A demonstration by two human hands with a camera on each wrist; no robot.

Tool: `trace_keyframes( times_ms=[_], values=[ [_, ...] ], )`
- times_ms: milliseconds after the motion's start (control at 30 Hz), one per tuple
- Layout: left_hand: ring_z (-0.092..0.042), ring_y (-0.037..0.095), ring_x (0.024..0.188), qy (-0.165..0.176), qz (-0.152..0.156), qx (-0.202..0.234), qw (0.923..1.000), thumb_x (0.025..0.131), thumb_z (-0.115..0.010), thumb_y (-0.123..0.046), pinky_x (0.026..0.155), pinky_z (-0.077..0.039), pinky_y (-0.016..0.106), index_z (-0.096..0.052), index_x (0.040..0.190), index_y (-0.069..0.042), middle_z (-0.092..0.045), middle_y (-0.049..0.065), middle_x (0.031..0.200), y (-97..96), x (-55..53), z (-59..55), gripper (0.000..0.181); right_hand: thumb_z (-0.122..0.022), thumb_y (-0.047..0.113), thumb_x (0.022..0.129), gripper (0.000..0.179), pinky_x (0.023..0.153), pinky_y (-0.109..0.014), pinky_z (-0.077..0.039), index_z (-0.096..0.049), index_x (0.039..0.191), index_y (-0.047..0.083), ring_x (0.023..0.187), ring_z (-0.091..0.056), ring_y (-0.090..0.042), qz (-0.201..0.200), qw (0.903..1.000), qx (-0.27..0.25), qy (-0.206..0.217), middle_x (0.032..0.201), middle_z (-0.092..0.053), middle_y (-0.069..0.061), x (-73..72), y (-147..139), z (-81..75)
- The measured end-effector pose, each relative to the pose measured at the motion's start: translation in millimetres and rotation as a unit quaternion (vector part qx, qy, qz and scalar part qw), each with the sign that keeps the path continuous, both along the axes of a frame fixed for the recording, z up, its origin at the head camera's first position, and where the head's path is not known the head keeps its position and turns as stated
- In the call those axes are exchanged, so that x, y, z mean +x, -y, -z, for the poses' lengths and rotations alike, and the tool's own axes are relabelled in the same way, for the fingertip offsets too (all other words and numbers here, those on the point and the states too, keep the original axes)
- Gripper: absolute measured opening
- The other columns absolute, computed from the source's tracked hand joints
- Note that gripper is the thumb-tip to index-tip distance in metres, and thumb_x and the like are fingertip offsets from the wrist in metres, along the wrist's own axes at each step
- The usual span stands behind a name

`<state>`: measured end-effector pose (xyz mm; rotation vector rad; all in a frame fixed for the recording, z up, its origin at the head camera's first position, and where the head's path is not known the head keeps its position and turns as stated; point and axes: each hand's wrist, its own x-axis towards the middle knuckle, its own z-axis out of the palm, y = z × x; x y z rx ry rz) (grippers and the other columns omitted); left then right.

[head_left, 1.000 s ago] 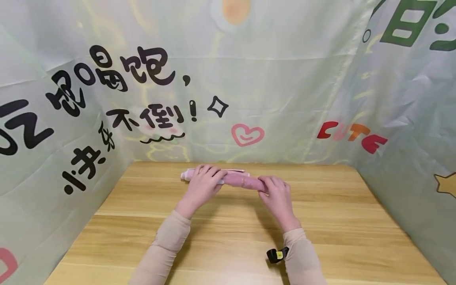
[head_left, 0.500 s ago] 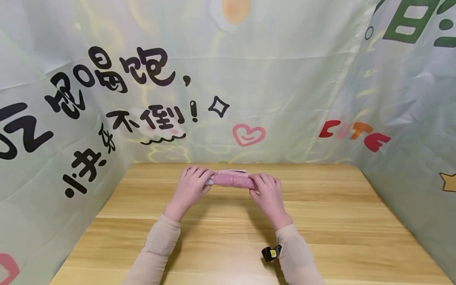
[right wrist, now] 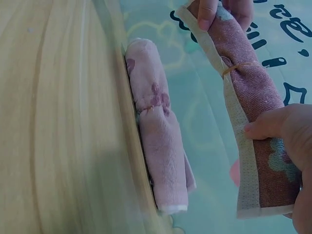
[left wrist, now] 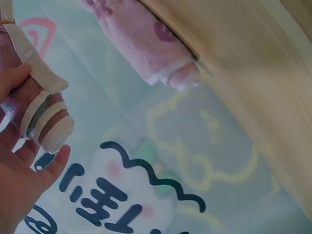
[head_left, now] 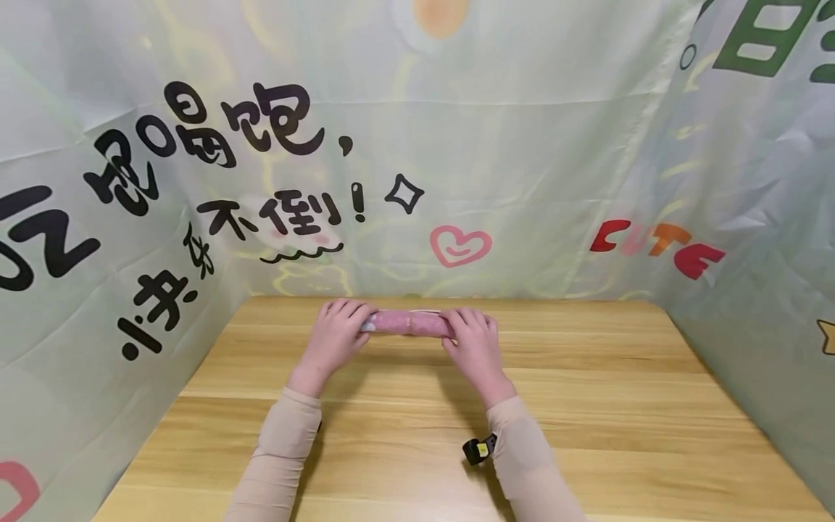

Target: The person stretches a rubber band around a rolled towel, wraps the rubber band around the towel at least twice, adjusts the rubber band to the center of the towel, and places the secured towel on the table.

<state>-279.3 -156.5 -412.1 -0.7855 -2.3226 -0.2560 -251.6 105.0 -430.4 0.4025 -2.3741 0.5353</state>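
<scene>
A dark pink towel, rolled up, is held level between both hands above the back of the table. My left hand grips its left end, with the thumb on the pale hem in the left wrist view. Its right end is in my right hand, thumb pressed on the cloth. A thin rubber band circles the roll's middle. Behind it lies a second, light pink rolled towel, tied at its middle; in the head view the hands and held roll hide most of it.
The wooden table ends at a printed cloth backdrop, which also stands along both sides. The light pink roll lies along the table's back edge. A small black camera sits at the right wrist.
Both hands have moved left with the dark pink roll, which now lies level instead of sloping. The light pink roll, visible at the left before, is mostly covered in the head view.
</scene>
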Motion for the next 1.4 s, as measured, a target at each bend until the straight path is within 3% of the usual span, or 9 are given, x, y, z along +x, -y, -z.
trace_keyframes(
  times_ms=[433,667,1100,1400],
  values=[
    [-0.062,0.031,0.106,0.015,-0.005,0.001,0.9999,0.076,-0.079,-0.008,0.09,-0.048,0.053,-0.068,0.112,-0.014,-0.07,0.005,0.111,19.6,-7.9,7.4,0.038,-0.075,0.012,0.082,0.034,0.094,-0.055,-0.043,-0.066,0.114,0.017,0.107,-0.058,-0.028,-0.002,0.9993,0.027,0.027,0.111,-0.067,-0.003,-11.3,19,9.5],
    [-0.062,0.031,0.108,0.074,-0.016,-0.007,0.9971,0.076,-0.078,-0.007,0.088,-0.049,0.054,-0.066,0.118,-0.013,-0.07,0.006,0.114,21.1,-8.9,12.2,0.043,-0.074,0.012,0.082,0.033,0.09,-0.055,-0.046,-0.067,0.114,0.017,0.105,-0.06,-0.03,-0.005,0.999,0.038,0.024,0.111,-0.069,-0.005,-9.4,21,16.1],
    [-0.064,0.035,0.104,0.178,-0.038,-0.029,0.9829,0.079,-0.074,-0.002,0.084,-0.053,0.055,-0.066,0.115,-0.015,-0.07,0.011,0.117,16.9,-10.2,23.8,0.039,-0.07,0.01,0.086,0.034,0.085,-0.054,-0.048,-0.066,0.119,0.018,0.106,-0.061,-0.03,-0.023,0.9927,0.064,0.1,0.116,-0.069,-0.004,-12.4,18,30.8],
    [-0.063,0.037,0.106,0.177,-0.086,-0.075,0.9775,0.081,-0.069,0.001,0.081,-0.054,0.056,-0.064,0.117,-0.013,-0.068,0.012,0.118,7.2,-6.4,25.3,0.039,-0.068,0.011,0.086,0.034,0.086,-0.054,-0.048,-0.065,0.119,0.019,0.1,-0.061,-0.03,-0.001,0.9892,0.077,0.124,0.115,-0.069,-0.004,-12.4,23,35.5]
  ],
)
